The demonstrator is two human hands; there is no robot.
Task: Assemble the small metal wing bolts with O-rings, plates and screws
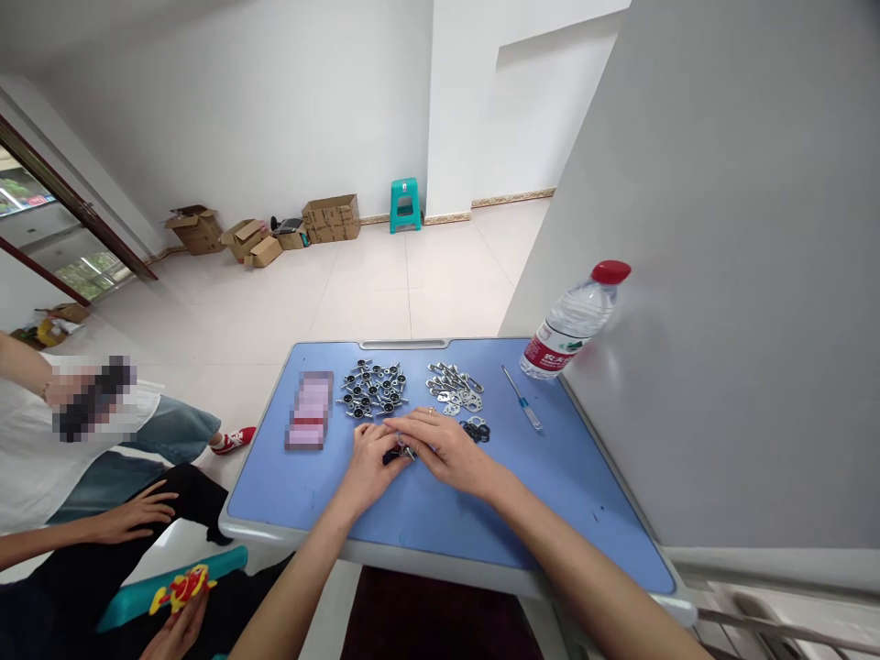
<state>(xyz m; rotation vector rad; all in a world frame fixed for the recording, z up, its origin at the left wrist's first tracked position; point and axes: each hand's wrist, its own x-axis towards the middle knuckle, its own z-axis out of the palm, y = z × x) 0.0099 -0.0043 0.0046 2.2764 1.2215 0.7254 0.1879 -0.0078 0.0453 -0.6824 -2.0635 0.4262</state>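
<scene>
Two hands (373, 460) (450, 449), fingers snug around a small metal part (409, 452), above a blue desk (440, 527), white wall (309, 92) beyond.

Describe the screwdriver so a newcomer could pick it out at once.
On the blue tabletop, find the red-capped bottle at the far right. Just left of its base lies the screwdriver, right of the silver metal pieces. Unlike those clustered parts, it lies alone, slim, with a blue-and-clear handle.

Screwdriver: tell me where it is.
In the head view, the screwdriver lies on the table, right of the metal plates, near the red-capped bottle.
</scene>
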